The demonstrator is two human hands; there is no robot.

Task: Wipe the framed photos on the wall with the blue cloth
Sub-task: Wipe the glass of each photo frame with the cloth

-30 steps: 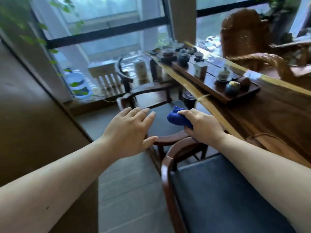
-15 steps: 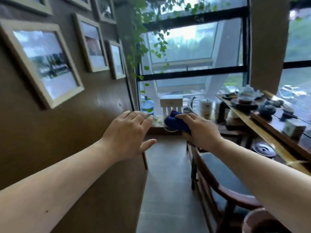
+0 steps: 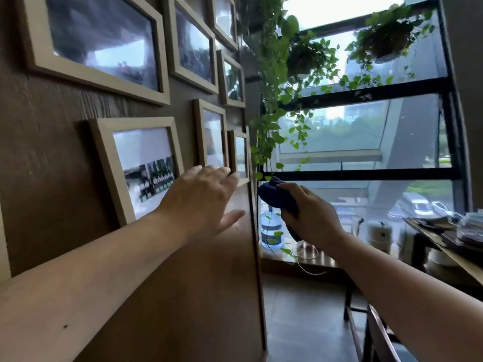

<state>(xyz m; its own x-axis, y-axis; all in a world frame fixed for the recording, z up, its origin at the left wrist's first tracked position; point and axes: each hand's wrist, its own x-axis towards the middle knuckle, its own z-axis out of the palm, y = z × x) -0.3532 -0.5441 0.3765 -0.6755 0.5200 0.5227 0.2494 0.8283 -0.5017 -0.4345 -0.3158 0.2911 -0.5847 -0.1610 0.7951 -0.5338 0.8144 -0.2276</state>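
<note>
reaching toward the wall, the left hand [image 3: 201, 197] is spread flat and empty; the right hand [image 3: 308, 218] grips the bunched blue cloth [image 3: 274, 195], not yet on any framed photos [image 3: 138, 168]. a hard swipe could probably tilt a light frame. dark wood-grain wall [image 3: 47, 158], trailing plants [image 3: 274, 82], big window [image 3: 366, 131].

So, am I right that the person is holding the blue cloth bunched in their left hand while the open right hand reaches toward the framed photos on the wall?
Not quite: the hands are swapped. The head view shows the blue cloth bunched in the right hand, while the open left hand reaches toward the framed photos on the wall.
</note>
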